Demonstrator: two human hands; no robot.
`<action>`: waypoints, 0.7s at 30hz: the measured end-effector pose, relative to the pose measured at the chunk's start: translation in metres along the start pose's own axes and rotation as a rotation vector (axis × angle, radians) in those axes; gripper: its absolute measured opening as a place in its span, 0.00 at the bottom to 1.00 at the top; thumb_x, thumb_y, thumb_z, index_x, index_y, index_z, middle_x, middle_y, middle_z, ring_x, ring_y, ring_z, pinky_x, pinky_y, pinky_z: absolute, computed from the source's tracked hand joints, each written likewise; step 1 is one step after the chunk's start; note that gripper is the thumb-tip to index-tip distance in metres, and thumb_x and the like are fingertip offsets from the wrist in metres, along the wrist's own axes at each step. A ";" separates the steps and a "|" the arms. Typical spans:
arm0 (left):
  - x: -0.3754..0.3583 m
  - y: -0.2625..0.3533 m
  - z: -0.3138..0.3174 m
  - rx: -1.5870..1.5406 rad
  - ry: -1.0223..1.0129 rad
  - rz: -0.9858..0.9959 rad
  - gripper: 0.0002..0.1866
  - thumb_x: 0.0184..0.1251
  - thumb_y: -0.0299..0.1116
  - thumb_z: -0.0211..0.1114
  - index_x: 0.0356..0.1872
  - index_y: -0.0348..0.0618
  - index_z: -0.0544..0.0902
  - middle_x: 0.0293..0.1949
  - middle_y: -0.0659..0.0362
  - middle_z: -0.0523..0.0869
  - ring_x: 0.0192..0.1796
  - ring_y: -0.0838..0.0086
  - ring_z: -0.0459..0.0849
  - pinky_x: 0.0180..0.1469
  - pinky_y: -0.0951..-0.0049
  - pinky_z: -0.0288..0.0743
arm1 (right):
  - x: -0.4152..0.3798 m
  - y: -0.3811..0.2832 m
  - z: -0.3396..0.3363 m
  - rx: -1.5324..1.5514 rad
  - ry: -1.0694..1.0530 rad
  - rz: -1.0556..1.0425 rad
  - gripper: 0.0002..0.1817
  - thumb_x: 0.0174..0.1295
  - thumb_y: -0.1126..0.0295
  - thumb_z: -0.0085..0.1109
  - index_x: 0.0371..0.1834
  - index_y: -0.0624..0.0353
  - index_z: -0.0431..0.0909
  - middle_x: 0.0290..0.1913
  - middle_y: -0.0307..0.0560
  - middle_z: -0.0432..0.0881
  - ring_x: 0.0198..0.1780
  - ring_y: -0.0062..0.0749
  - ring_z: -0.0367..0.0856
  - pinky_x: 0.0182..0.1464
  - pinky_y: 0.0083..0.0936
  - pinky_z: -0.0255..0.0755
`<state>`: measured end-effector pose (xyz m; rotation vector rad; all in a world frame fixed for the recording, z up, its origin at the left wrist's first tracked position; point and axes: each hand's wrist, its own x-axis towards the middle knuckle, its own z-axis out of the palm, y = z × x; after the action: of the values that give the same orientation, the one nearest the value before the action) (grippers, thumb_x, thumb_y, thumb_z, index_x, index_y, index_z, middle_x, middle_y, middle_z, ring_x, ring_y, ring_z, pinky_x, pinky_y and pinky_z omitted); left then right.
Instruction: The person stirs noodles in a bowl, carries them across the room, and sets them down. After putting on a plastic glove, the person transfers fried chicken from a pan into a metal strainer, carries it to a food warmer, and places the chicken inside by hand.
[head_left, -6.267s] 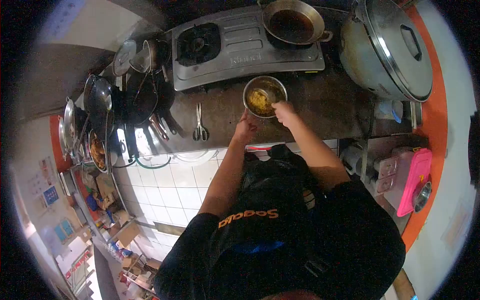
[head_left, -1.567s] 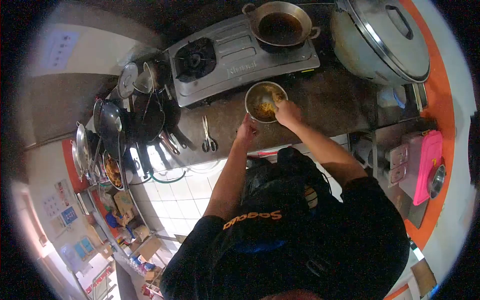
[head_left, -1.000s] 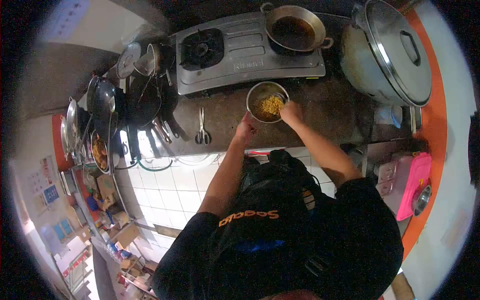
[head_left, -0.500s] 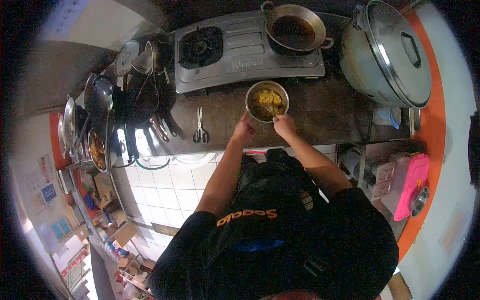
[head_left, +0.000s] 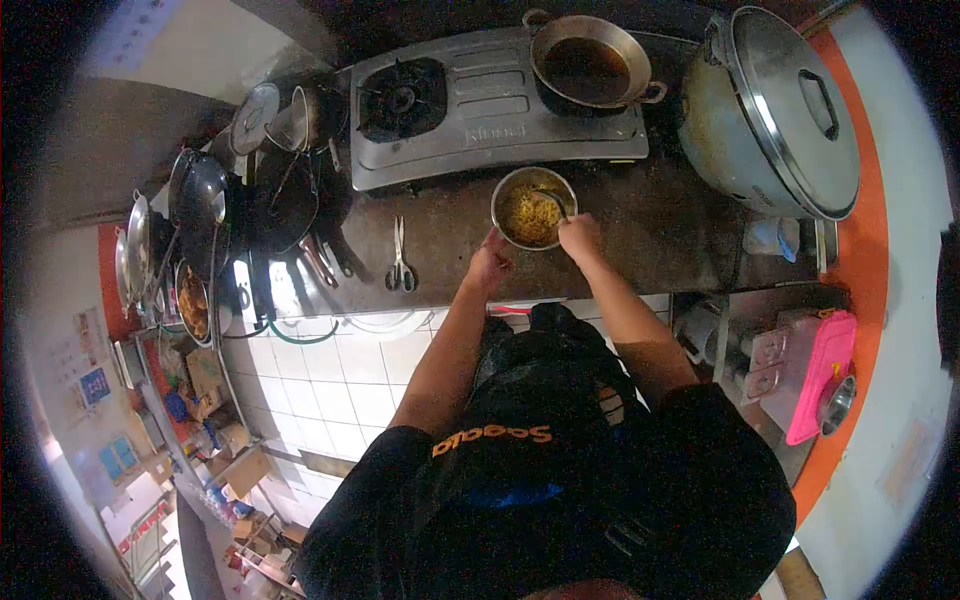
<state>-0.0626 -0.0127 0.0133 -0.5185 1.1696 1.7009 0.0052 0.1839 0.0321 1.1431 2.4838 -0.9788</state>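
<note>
A round metal bowl [head_left: 497,218] stands on the dark counter [head_left: 640,235] in front of the stove, with yellow crumbly food [head_left: 530,215] spread inside it. My right hand [head_left: 580,238] is closed at the bowl's right rim around a metal utensil [head_left: 556,200], whose end lies in the food. On the near left side, my left hand [head_left: 490,262] touches the bowl's outer wall, its fingers partly hidden, and steadies it. Black-handled scissors [head_left: 401,262] lie on the counter to the left of that hand.
Behind the bowl is a gas stove [head_left: 490,130], with a two-handled pan of brown liquid [head_left: 588,70] on its right burner. A large lidded pot [head_left: 765,120] stands at the right, a cup [head_left: 768,238] before it. Pans [head_left: 285,200] crowd the left.
My right hand has shifted slightly right and toward the stove with the utensil. The food, clumped at the bowl's far side before, is now spread across it. My left hand stays at the bowl.
</note>
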 end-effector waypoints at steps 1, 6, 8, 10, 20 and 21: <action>-0.001 -0.001 -0.001 0.004 -0.001 0.001 0.34 0.60 0.24 0.44 0.69 0.56 0.51 0.62 0.52 0.65 0.25 0.74 0.71 0.35 0.67 0.71 | 0.009 0.003 0.009 -0.111 -0.013 0.070 0.15 0.57 0.61 0.54 0.34 0.64 0.81 0.31 0.56 0.81 0.37 0.47 0.80 0.41 0.37 0.73; -0.003 0.001 0.005 0.099 0.053 0.026 0.26 0.66 0.40 0.50 0.65 0.53 0.61 0.53 0.53 0.72 0.27 0.74 0.68 0.36 0.66 0.70 | -0.017 -0.008 -0.020 0.230 -0.158 0.020 0.17 0.58 0.60 0.51 0.37 0.63 0.80 0.32 0.58 0.80 0.39 0.50 0.79 0.43 0.39 0.72; -0.006 0.005 0.008 0.139 0.109 -0.005 0.24 0.66 0.43 0.51 0.62 0.51 0.64 0.45 0.56 0.73 0.27 0.74 0.68 0.36 0.67 0.70 | -0.036 -0.012 -0.030 0.128 -0.223 -0.143 0.17 0.58 0.59 0.50 0.38 0.63 0.79 0.33 0.59 0.80 0.39 0.51 0.78 0.43 0.39 0.72; -0.012 0.000 0.009 0.179 0.165 -0.046 0.23 0.65 0.45 0.52 0.60 0.50 0.67 0.37 0.58 0.73 0.26 0.74 0.68 0.36 0.67 0.70 | -0.046 -0.007 -0.016 -0.187 -0.167 -0.305 0.17 0.58 0.60 0.50 0.40 0.63 0.79 0.36 0.59 0.79 0.41 0.52 0.78 0.44 0.41 0.72; -0.014 0.004 0.015 0.086 0.097 0.027 0.25 0.66 0.41 0.50 0.64 0.50 0.62 0.52 0.57 0.74 0.26 0.76 0.69 0.34 0.68 0.69 | -0.046 -0.020 0.003 -0.159 -0.264 0.067 0.15 0.59 0.62 0.51 0.33 0.64 0.80 0.34 0.59 0.79 0.40 0.52 0.78 0.42 0.42 0.72; -0.013 0.006 0.015 0.085 0.095 0.003 0.27 0.65 0.37 0.50 0.66 0.51 0.58 0.54 0.57 0.72 0.26 0.76 0.69 0.35 0.67 0.69 | -0.047 -0.020 -0.002 -0.160 -0.265 0.064 0.15 0.59 0.62 0.51 0.33 0.64 0.80 0.34 0.59 0.79 0.40 0.52 0.78 0.42 0.42 0.72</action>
<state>-0.0595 -0.0066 0.0325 -0.5496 1.3053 1.6365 0.0216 0.1485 0.0643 0.9685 2.2549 -0.8370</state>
